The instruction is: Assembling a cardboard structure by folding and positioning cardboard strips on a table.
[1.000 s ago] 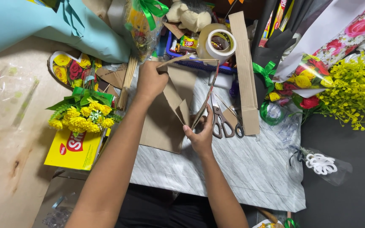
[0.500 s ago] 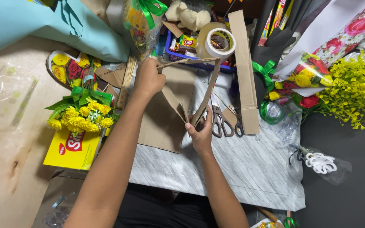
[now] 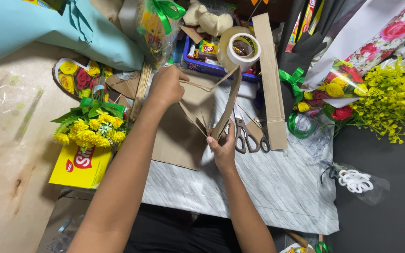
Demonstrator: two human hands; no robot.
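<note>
My left hand (image 3: 166, 85) grips the far upper corner of a folded brown cardboard piece (image 3: 198, 105). My right hand (image 3: 222, 144) pinches the near point of the same piece, where its strips meet. The cardboard stands up from the marble-patterned tabletop (image 3: 277, 187) in a triangular shape. A flat cardboard sheet (image 3: 176, 143) lies under it. Scissors (image 3: 244, 136) with grey handles rest just right of my right hand.
A long cardboard strip (image 3: 270, 79) lies beyond the scissors. A tape roll (image 3: 241, 48) sits on a blue basket (image 3: 202, 65). Yellow artificial flowers (image 3: 90, 131) on a yellow box (image 3: 80, 166) are at left, wooden skewers (image 3: 139, 91) beside them. Flower bouquets (image 3: 385, 98) crowd the right.
The cardboard has been folded further and its long strip bent up into a triangle. My left hand has shifted slightly; my right hand stays at the near point.
</note>
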